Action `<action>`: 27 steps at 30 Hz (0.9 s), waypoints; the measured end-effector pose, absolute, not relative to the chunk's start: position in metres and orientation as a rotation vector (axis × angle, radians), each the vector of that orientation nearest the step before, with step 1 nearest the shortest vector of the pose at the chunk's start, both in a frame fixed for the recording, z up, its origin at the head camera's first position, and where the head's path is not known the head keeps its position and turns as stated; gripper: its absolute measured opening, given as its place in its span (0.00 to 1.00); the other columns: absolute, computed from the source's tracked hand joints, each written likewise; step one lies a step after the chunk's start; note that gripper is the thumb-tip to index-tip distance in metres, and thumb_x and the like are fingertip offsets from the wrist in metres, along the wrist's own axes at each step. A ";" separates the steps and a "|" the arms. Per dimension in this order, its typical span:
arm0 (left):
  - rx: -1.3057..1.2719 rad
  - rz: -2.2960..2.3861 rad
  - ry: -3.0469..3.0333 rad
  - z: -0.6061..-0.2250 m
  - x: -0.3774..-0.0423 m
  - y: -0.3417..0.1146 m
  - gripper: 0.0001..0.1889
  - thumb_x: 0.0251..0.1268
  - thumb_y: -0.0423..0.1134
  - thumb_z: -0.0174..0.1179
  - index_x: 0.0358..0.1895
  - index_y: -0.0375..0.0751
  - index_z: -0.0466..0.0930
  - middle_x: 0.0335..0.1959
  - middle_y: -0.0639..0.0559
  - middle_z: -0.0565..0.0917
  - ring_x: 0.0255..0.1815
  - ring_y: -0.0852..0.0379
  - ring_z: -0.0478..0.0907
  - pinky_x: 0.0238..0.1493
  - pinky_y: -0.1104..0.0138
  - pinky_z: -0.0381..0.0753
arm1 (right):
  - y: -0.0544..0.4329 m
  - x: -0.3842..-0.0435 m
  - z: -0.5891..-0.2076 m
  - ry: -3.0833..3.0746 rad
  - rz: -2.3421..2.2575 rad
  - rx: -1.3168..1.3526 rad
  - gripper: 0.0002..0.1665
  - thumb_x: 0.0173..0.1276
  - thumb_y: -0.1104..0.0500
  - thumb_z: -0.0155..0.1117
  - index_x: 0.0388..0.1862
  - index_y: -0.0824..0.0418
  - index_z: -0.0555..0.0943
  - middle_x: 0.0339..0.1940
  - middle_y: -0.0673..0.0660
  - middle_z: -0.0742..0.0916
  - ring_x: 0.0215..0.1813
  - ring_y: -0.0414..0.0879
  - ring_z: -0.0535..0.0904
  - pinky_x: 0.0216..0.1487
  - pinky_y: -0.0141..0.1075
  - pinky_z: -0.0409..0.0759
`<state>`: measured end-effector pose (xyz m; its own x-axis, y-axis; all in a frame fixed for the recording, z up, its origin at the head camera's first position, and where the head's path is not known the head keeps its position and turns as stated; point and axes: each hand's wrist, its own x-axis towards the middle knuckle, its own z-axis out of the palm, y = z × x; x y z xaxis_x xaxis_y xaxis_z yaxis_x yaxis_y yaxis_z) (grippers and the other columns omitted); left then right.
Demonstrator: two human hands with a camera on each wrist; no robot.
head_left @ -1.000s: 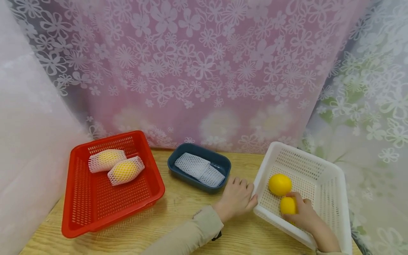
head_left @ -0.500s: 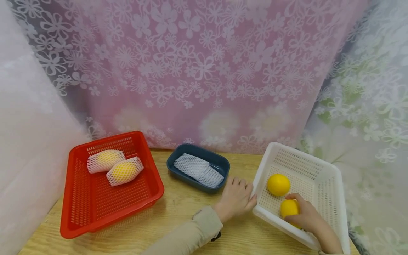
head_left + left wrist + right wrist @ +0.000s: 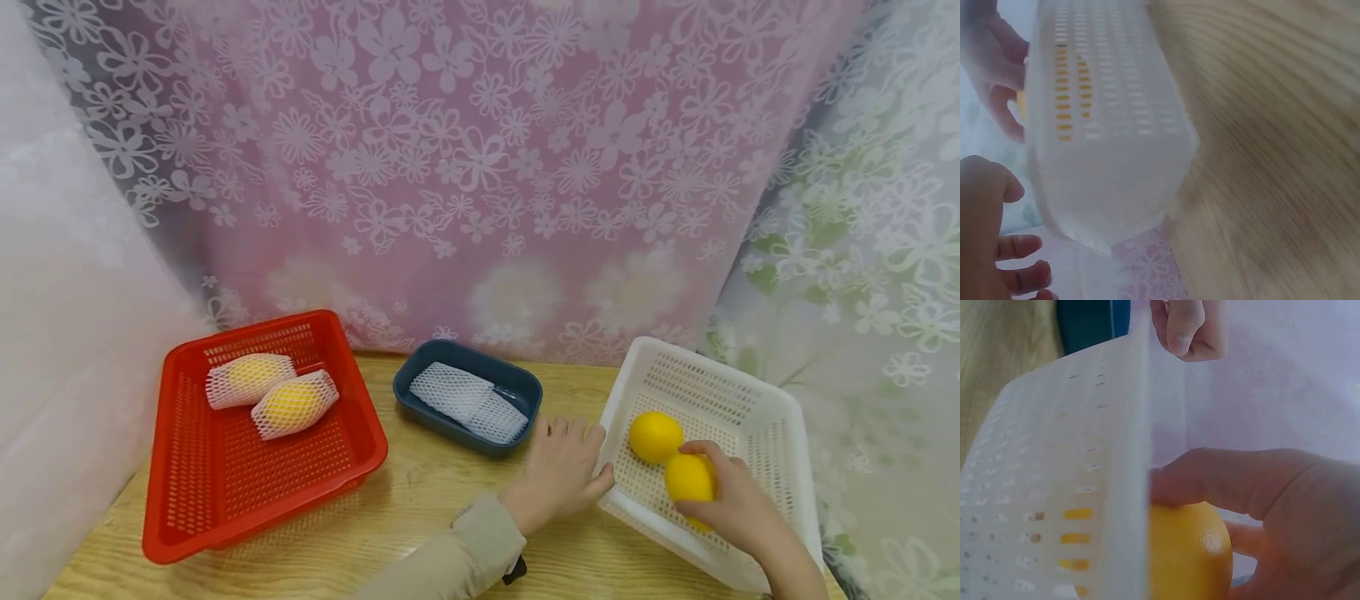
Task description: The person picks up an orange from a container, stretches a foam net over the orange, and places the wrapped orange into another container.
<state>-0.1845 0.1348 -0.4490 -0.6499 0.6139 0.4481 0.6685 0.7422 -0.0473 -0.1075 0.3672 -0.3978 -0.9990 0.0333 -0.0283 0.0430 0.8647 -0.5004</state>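
My right hand [image 3: 738, 504] grips a round yellow fruit [image 3: 688, 479], thumb on the near side and fingers round the far side. It is inside the white basket [image 3: 693, 379]. Beside it in the basket rests a second yellow fruit [image 3: 656, 437]. The right wrist view shows the gripped fruit [image 3: 1191, 556] under the thumb, partly hidden by the basket wall. My left hand [image 3: 564, 468] lies by the basket's left rim with fingers loosely extended, holding nothing. In the left wrist view the left hand's fingers [image 3: 1019, 247] show apart from the basket wall.
A dark blue tub [image 3: 433, 421] in the middle holds white foam net sleeves [image 3: 453, 390]. At left a red basket [image 3: 288, 492] contains two yellow fruits in foam nets [image 3: 296, 406]. All stand on a wooden table [image 3: 420, 500] before a pink floral curtain [image 3: 450, 208].
My right hand has raised the yellow fruit a little from its place in the white basket. The left hand has loosened from the basket rim, its thumb now spread.
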 end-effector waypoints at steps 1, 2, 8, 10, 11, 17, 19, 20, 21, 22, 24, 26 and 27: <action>-0.987 -0.267 -2.500 -0.446 -0.182 0.134 0.14 0.70 0.58 0.49 0.44 0.53 0.70 0.36 0.58 0.71 0.36 0.56 0.66 0.39 0.63 0.60 | 0.365 -0.107 -0.395 3.031 -0.805 0.056 0.43 0.52 0.57 0.78 0.64 0.63 0.67 0.46 0.71 0.77 0.41 0.57 0.74 0.32 0.44 0.77; -1.008 -0.379 -2.495 -0.443 -0.179 0.134 0.14 0.69 0.56 0.51 0.45 0.52 0.69 0.37 0.58 0.69 0.36 0.57 0.65 0.39 0.65 0.59 | 0.363 -0.105 -0.393 3.044 -0.800 0.054 0.43 0.52 0.57 0.78 0.64 0.62 0.67 0.46 0.72 0.77 0.40 0.56 0.74 0.32 0.44 0.77; -1.258 -1.118 -2.478 -0.422 -0.163 0.128 0.19 0.72 0.53 0.51 0.59 0.47 0.69 0.53 0.58 0.72 0.48 0.63 0.68 0.49 0.73 0.67 | 0.349 -0.097 -0.378 3.109 -0.803 0.006 0.43 0.54 0.57 0.78 0.66 0.59 0.67 0.51 0.74 0.75 0.38 0.55 0.74 0.31 0.44 0.77; -1.354 -1.344 -2.481 -0.417 -0.157 0.126 0.25 0.75 0.53 0.48 0.67 0.44 0.64 0.61 0.55 0.70 0.52 0.63 0.69 0.51 0.73 0.70 | 0.342 -0.094 -0.374 3.132 -0.820 -0.023 0.43 0.53 0.57 0.79 0.66 0.58 0.68 0.52 0.73 0.75 0.38 0.54 0.74 0.32 0.43 0.77; -1.388 -1.458 -2.479 -0.416 -0.154 0.126 0.27 0.75 0.53 0.47 0.70 0.43 0.61 0.65 0.53 0.68 0.55 0.63 0.69 0.52 0.73 0.71 | 0.337 -0.092 -0.372 3.144 -0.836 -0.040 0.43 0.53 0.57 0.79 0.66 0.58 0.68 0.52 0.73 0.75 0.38 0.54 0.74 0.31 0.42 0.77; -1.425 -1.879 -2.376 -0.413 -0.135 0.123 0.33 0.75 0.53 0.45 0.76 0.44 0.49 0.70 0.51 0.59 0.60 0.64 0.66 0.52 0.72 0.72 | 0.311 -0.086 -0.363 3.196 -0.889 -0.111 0.45 0.51 0.54 0.81 0.67 0.55 0.70 0.54 0.70 0.76 0.38 0.54 0.75 0.33 0.42 0.78; -1.397 -1.903 -2.338 -0.414 -0.131 0.120 0.32 0.76 0.53 0.44 0.77 0.45 0.48 0.71 0.51 0.57 0.60 0.64 0.65 0.52 0.72 0.71 | 0.303 -0.086 -0.362 3.210 -0.913 -0.125 0.46 0.51 0.53 0.82 0.67 0.54 0.70 0.54 0.69 0.76 0.39 0.55 0.76 0.33 0.44 0.79; -1.381 -1.896 -2.314 -0.415 -0.130 0.118 0.32 0.76 0.52 0.43 0.76 0.46 0.48 0.71 0.50 0.56 0.61 0.63 0.65 0.52 0.72 0.71 | 0.300 -0.086 -0.361 3.219 -0.929 -0.134 0.46 0.50 0.54 0.82 0.68 0.53 0.71 0.54 0.68 0.76 0.40 0.55 0.76 0.34 0.45 0.79; -1.366 -1.892 -2.285 -0.417 -0.128 0.117 0.31 0.77 0.51 0.43 0.76 0.46 0.48 0.72 0.50 0.55 0.61 0.63 0.65 0.52 0.72 0.70 | 0.296 -0.086 -0.361 3.226 -0.947 -0.142 0.46 0.50 0.55 0.82 0.68 0.53 0.71 0.55 0.68 0.76 0.40 0.55 0.77 0.34 0.45 0.79; -1.350 -1.883 -2.259 -0.419 -0.127 0.115 0.30 0.77 0.50 0.43 0.76 0.46 0.48 0.72 0.49 0.55 0.62 0.62 0.64 0.53 0.72 0.70 | 0.292 -0.086 -0.361 3.232 -0.963 -0.149 0.46 0.50 0.55 0.83 0.68 0.53 0.71 0.55 0.67 0.76 0.41 0.56 0.77 0.35 0.45 0.79; -1.318 -1.847 -2.196 -0.424 -0.124 0.113 0.29 0.77 0.47 0.43 0.75 0.44 0.48 0.73 0.48 0.55 0.62 0.60 0.64 0.52 0.72 0.70 | 0.284 -0.087 -0.362 3.242 -0.992 -0.158 0.46 0.50 0.56 0.83 0.68 0.53 0.72 0.55 0.65 0.76 0.42 0.56 0.77 0.35 0.46 0.79; -1.273 -1.838 -2.147 -0.430 -0.121 0.110 0.28 0.77 0.45 0.44 0.75 0.44 0.49 0.73 0.47 0.55 0.62 0.58 0.65 0.53 0.70 0.71 | 0.276 -0.089 -0.363 3.256 -1.021 -0.176 0.46 0.49 0.57 0.83 0.67 0.53 0.72 0.55 0.64 0.77 0.42 0.55 0.77 0.35 0.45 0.79; -1.248 -1.853 -2.129 -0.432 -0.120 0.108 0.28 0.77 0.44 0.44 0.75 0.44 0.49 0.74 0.48 0.54 0.62 0.58 0.64 0.53 0.69 0.71 | 0.272 -0.090 -0.364 3.261 -1.037 -0.188 0.45 0.49 0.58 0.83 0.67 0.53 0.73 0.55 0.64 0.77 0.42 0.55 0.77 0.35 0.44 0.79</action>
